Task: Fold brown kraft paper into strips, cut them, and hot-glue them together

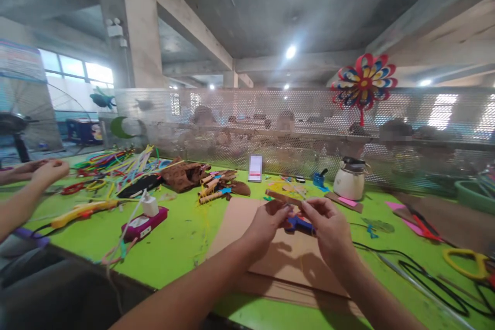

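My left hand (266, 227) and my right hand (328, 229) are raised together over a brown cardboard sheet (240, 224) on the green table (181, 247). Both hands pinch a thin brown strip (281, 198) that sticks out to the upper left between them. A blue glue gun (299, 224) lies on the cardboard just behind my fingers. My fingers are curled closed around the strip.
A co-worker's hands (46, 171) work at the far left. Coloured pipe cleaners (116, 162), a pink box with a charger (145, 221), brown rolls (214, 188), a phone (255, 167), a white pot (350, 180), black cables (425, 273) and yellow scissors (466, 263) lie around. A mesh screen (294, 124) backs the table.
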`<action>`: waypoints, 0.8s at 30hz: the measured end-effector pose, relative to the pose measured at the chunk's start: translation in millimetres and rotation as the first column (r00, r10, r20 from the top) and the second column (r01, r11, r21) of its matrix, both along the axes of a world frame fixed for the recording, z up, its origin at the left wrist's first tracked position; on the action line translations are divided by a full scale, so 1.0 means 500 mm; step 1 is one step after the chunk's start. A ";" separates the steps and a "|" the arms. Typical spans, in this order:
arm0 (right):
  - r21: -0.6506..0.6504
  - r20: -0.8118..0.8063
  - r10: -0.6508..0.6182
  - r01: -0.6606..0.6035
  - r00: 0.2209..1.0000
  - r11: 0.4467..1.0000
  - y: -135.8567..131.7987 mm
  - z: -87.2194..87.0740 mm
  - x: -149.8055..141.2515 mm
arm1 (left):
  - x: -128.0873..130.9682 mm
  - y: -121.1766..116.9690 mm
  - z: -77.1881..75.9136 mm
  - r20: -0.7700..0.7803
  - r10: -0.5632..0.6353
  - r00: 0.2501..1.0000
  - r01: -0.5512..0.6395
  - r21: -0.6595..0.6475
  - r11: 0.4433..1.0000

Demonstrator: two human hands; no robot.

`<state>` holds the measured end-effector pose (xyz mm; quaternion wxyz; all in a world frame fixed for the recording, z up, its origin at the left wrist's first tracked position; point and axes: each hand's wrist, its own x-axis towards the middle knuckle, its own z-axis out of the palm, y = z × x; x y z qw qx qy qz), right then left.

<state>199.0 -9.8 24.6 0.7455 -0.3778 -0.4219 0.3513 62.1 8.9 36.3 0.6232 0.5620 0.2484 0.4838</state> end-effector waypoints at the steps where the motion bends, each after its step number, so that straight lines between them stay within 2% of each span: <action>1: -0.010 0.016 0.009 -0.009 1.000 1.000 -0.004 -0.003 -0.009 | -0.001 0.002 -0.001 0.013 0.006 1.000 -0.007 0.022 1.000; 4: -0.011 0.093 0.027 -0.026 0.995 1.000 -0.013 -0.013 -0.031 | -0.005 0.001 -0.001 0.053 0.018 0.998 -0.021 0.057 0.998; 7: 0.022 0.194 -0.006 0.001 0.981 1.000 -0.018 -0.020 -0.044 | -0.011 0.000 -0.001 0.138 -0.048 0.989 0.043 0.040 0.998; 11: 0.036 0.281 -0.020 0.010 0.960 0.999 -0.020 -0.034 -0.060 | -0.020 0.009 -0.008 0.187 -0.080 0.979 0.087 -0.025 0.996; 15: -0.005 0.326 0.024 -0.024 0.945 1.000 -0.024 -0.050 -0.077 | -0.031 0.018 -0.018 0.187 -0.092 0.978 0.110 -0.086 0.990; 18: -0.008 0.419 0.051 -0.052 0.907 0.999 -0.032 -0.049 -0.079 | -0.040 0.023 -0.022 0.189 -0.133 0.973 0.162 -0.148 0.976; 21: 0.064 0.497 -0.050 0.021 0.866 0.998 -0.038 -0.031 -0.059 | -0.046 0.025 -0.024 0.190 -0.175 0.966 0.213 -0.204 0.955; 24: 0.137 0.514 -0.193 0.142 0.836 0.980 -0.033 -0.001 -0.012 | -0.047 0.023 -0.027 0.143 -0.209 0.967 0.240 -0.258 0.936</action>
